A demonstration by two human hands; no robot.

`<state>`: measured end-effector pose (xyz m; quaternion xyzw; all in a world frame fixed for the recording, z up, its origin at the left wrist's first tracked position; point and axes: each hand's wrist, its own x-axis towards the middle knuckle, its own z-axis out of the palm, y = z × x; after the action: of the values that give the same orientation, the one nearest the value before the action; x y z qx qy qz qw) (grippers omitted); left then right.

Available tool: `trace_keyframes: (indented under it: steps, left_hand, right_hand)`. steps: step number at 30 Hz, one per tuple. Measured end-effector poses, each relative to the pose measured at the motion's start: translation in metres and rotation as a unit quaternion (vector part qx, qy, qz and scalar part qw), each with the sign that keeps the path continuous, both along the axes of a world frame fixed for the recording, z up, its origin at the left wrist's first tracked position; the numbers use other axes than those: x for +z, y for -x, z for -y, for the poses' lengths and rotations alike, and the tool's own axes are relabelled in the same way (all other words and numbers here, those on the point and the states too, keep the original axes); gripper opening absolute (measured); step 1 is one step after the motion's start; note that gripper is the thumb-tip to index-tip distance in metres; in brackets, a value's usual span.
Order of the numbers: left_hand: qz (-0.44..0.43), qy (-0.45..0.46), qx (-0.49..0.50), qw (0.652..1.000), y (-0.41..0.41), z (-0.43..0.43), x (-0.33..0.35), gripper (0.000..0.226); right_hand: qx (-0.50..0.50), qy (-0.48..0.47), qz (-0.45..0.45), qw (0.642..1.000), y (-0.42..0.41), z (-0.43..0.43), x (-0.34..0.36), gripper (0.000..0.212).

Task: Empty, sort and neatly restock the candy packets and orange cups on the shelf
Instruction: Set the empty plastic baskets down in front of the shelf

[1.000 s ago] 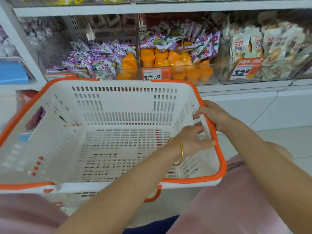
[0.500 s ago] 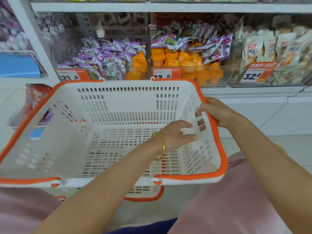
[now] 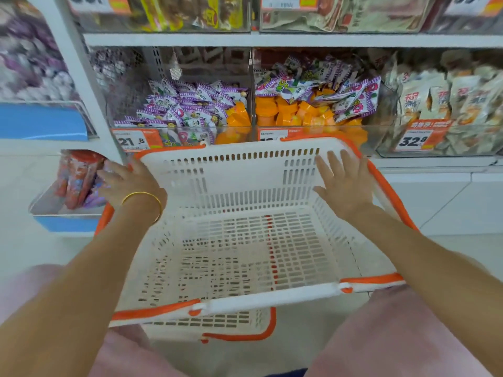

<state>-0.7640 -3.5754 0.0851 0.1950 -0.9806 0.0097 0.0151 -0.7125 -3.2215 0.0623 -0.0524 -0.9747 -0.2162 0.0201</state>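
Fingers (image 3: 333, 164) of the right hand (image 3: 347, 186) are straight and spread wide, holding nothing, and lie against the far right corner inside the white perforated plastic basket with an orange rim (image 3: 239, 302). The left hand (image 3: 130, 183), with a thin gold bangle (image 3: 143, 198) on its wrist, reaches over the basket's left rim near the far corner. Its fingers are blurred, and I cannot tell whether they grip the rim or only rest on it.

The basket sits low in front of the white store shelf (image 3: 272, 39), with nothing inside it. Behind its far edge, the purple-and-white candy packets (image 3: 190, 110) are heaped in the left clear bin. More of them lie on top of the small orange plastic cups (image 3: 294, 117) in the middle bin. A few orange cups are also in the right end of the left bin. An orange-and-white price tag (image 3: 136, 141) is on the front of the left bin.
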Motion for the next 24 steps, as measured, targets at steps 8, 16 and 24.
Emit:
trace_keyframes:
  steps: [8,16,24]
  left_hand:
    - [0.054,-0.29,0.017,0.955,0.005,0.052,0.014,0.022]
    - [0.086,-0.445,-0.031,0.891,0.006,0.07,0.009,0.049]
    - [0.053,-0.488,-0.094,0.866,-0.009,-0.002,0.037,0.029]
  right_hand:
    - [0.103,0.199,0.028,0.974,0.028,0.06,-0.011,0.062]
    - [0.205,0.469,0.225,0.829,0.01,0.159,0.009,0.06]
    - [0.178,0.503,0.305,0.789,-0.029,0.173,0.044,0.071]
